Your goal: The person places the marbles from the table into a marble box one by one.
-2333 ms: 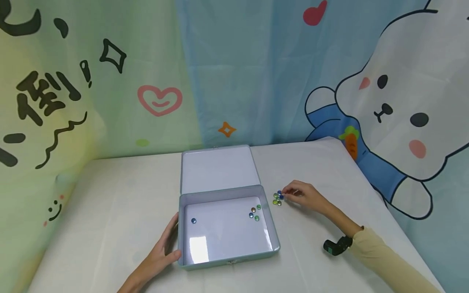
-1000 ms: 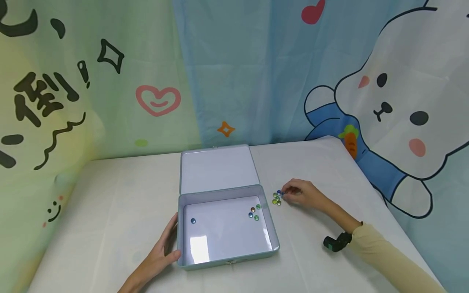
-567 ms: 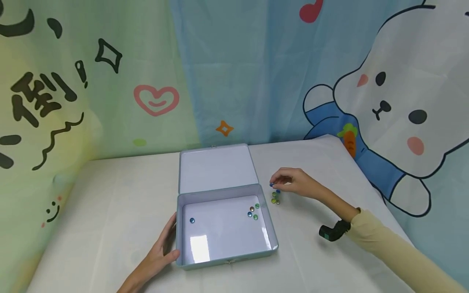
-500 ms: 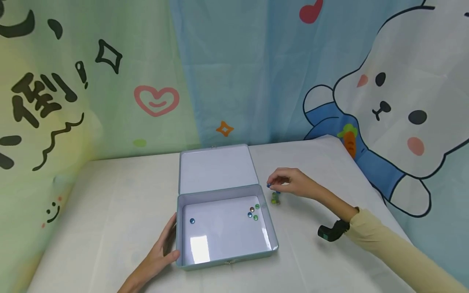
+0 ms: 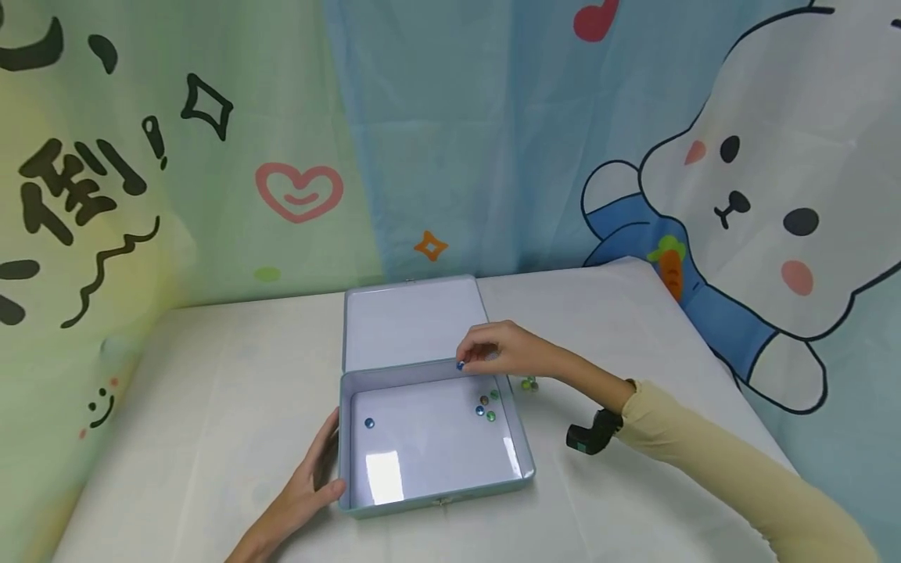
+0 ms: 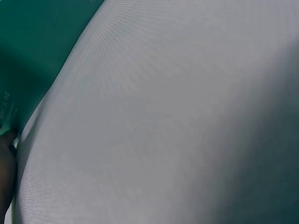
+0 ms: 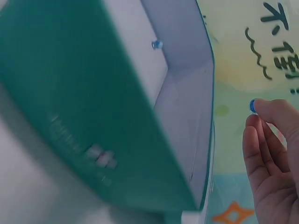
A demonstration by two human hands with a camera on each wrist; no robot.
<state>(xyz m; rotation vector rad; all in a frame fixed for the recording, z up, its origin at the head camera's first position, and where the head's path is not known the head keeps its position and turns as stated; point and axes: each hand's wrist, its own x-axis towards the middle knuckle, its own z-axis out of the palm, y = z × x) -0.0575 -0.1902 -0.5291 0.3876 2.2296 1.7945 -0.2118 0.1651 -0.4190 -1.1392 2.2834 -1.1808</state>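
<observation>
Your right hand [image 5: 501,349] pinches a dark blue marble [image 5: 461,365] at the very tips of thumb and fingers, so the grip is closed on it, and the right wrist view shows the glass poking out past the thumb's end. That marble is at the back edge of the metal box [image 5: 522,442], toward the right, close to where the lid [image 5: 404,328] lies folded back; you cannot tell from here how high above the rim it is. Below and to the right of your grip, on the box floor, four marbles sit near one another: a brown marble [image 5: 484,400], a light blue marble [image 5: 480,410] and two green marbles [image 5: 491,416]. Another blue marble [image 5: 369,423] lies well apart, near the left wall. Outside the right wall, a few yellow-green marbles [image 5: 525,385] rest on the white cloth [image 5: 232,407], beside your forearm. Your left hand [image 5: 310,473] holds no marble; its extended fingers rest along the box's left side, thumb touching near the front corner.
</observation>
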